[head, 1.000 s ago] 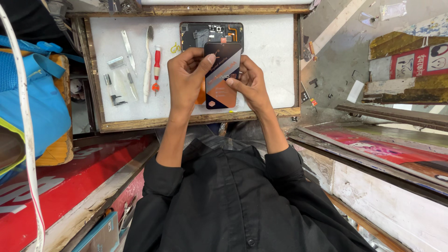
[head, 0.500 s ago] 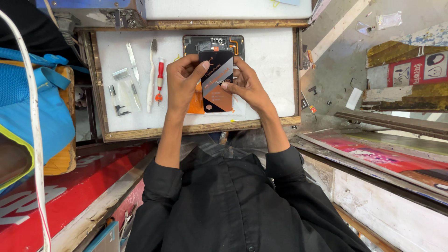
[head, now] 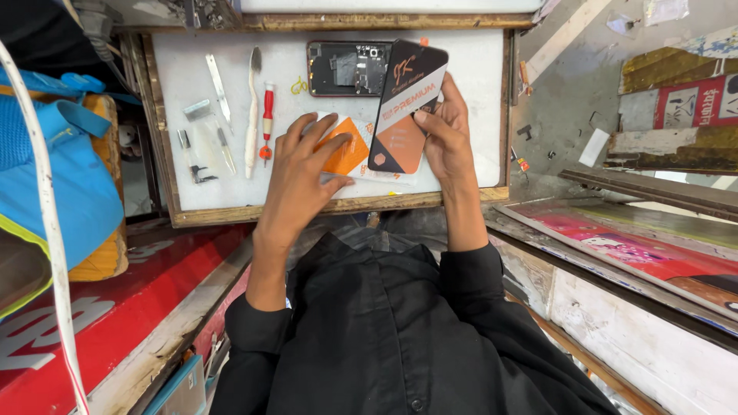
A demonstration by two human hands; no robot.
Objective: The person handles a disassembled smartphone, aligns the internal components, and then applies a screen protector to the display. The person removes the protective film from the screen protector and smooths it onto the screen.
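- R hand [head: 446,138]: fingers closed on black-and-orange flat pack [head: 406,107], held tilted above white tray [head: 477,115].
- L hand [head: 304,165]: fingers spread, pressing orange card [head: 346,157] on tray.
- Opened phone [head: 347,69] lies behind; red screwdriver [head: 267,123] at left.

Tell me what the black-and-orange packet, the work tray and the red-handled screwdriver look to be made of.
Black-and-orange packet, in the right hand: likely glossy printed card, flat with crisp edges. Work tray: matte white board, scuffed, in a worn wooden frame. Red-handled screwdriver: seemingly plastic handle, metal shaft.
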